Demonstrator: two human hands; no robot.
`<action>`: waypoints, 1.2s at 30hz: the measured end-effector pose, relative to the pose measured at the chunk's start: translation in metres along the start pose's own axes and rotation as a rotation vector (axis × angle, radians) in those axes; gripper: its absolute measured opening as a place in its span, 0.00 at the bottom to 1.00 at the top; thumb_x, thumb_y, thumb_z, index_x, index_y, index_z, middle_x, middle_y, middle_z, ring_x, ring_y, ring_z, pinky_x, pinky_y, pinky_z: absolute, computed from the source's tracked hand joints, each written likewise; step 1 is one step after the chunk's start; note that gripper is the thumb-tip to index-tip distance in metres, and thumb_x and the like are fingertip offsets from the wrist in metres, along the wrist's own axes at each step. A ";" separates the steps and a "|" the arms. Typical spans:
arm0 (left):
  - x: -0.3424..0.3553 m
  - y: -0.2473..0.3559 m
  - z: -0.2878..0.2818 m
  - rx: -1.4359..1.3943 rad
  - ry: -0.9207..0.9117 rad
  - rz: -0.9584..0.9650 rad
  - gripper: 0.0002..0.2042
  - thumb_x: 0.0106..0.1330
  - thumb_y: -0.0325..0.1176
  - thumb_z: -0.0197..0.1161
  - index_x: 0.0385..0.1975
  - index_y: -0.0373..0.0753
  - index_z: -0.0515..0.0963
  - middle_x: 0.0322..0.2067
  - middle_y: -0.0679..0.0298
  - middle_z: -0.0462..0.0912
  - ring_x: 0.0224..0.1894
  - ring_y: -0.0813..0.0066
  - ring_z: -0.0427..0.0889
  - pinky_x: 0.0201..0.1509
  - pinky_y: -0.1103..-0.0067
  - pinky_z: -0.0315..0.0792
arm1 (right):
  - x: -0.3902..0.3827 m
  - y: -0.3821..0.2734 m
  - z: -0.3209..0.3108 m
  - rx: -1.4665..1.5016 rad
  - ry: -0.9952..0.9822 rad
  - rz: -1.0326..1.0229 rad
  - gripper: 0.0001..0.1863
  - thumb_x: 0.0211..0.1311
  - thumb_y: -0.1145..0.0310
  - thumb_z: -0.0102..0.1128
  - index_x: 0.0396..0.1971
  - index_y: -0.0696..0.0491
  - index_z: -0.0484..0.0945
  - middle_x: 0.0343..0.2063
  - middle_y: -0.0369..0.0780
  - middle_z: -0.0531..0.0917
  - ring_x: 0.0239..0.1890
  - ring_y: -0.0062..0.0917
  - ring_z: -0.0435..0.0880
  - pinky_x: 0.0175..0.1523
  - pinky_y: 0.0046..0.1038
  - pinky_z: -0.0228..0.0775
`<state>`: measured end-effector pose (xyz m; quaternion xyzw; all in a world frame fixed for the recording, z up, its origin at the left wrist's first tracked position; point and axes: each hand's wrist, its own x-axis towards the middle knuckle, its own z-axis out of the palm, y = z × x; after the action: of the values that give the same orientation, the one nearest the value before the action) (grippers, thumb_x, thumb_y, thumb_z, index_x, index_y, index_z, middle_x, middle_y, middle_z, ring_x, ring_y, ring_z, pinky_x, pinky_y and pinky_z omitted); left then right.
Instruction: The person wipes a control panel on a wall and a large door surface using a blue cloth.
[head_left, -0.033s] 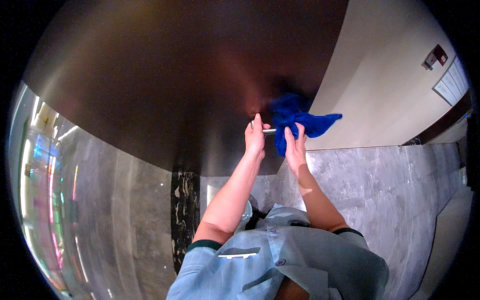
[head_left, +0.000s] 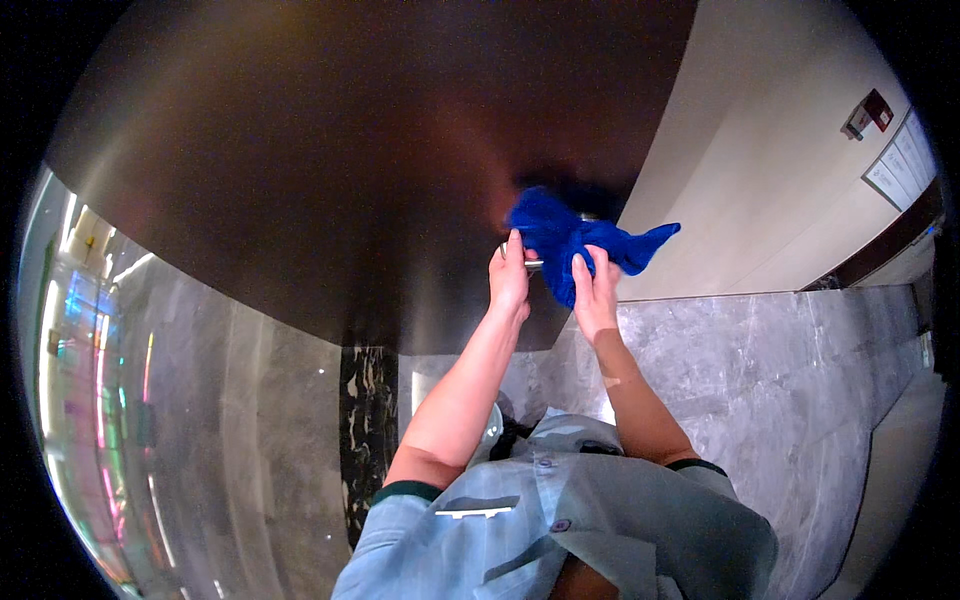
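Observation:
My left hand (head_left: 510, 275) is closed around a horizontal silver handle (head_left: 535, 264) on a large dark brown door (head_left: 400, 150). Just to its right, my right hand (head_left: 595, 285) has its fingers curled on a bright blue cloth (head_left: 560, 225), pressing it at the handle's right part. The cloth bunches over and around the fittings, with one corner sticking out to the right. A small metal piece (head_left: 590, 215) peeks from behind it.
A beige wall panel (head_left: 750, 150) at the right carries a small dark-red and metal fixture (head_left: 868, 115) and a white sign (head_left: 895, 160). Below are grey marble flooring (head_left: 720, 360) and a black marble strip (head_left: 365, 420). Coloured light reflections streak the far left.
The upper part of the blue cloth has shifted left, now reaching above my left hand. My right hand has moved very slightly; my left hand stays on the handle.

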<state>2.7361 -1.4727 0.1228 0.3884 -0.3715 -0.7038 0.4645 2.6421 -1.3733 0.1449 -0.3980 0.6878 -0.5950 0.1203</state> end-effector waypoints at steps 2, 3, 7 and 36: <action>-0.011 0.007 0.012 -0.147 0.018 -0.035 0.12 0.69 0.45 0.51 0.29 0.44 0.73 0.25 0.70 0.77 0.27 0.80 0.73 0.30 0.80 0.67 | 0.010 -0.009 -0.004 -0.204 0.079 -0.192 0.20 0.54 0.56 0.65 0.43 0.49 0.73 0.42 0.50 0.67 0.50 0.44 0.63 0.58 0.37 0.55; -0.016 0.012 0.019 -0.217 0.023 -0.056 0.11 0.69 0.43 0.51 0.30 0.44 0.74 0.25 0.70 0.77 0.27 0.80 0.73 0.30 0.80 0.67 | 0.017 -0.012 -0.001 -0.237 0.146 -0.307 0.20 0.50 0.58 0.68 0.41 0.48 0.74 0.40 0.49 0.67 0.50 0.45 0.63 0.57 0.39 0.56; -0.004 0.007 0.003 -0.161 -0.104 -0.077 0.09 0.69 0.42 0.51 0.33 0.45 0.74 0.28 0.71 0.78 0.28 0.83 0.74 0.30 0.82 0.68 | 0.048 -0.021 0.010 -0.416 0.251 -0.333 0.16 0.49 0.61 0.68 0.36 0.51 0.76 0.37 0.50 0.71 0.47 0.49 0.67 0.51 0.42 0.61; -0.010 0.026 -0.002 0.310 -0.080 0.046 0.21 0.67 0.54 0.51 0.25 0.42 0.73 0.22 0.71 0.72 0.24 0.84 0.65 0.29 0.83 0.58 | -0.009 0.054 0.001 0.412 0.200 0.161 0.18 0.61 0.64 0.59 0.48 0.57 0.71 0.43 0.41 0.77 0.46 0.28 0.75 0.54 0.29 0.66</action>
<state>2.7497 -1.4715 0.1475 0.4186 -0.5026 -0.6421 0.3999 2.6275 -1.3693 0.0927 -0.2478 0.5898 -0.7478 0.1774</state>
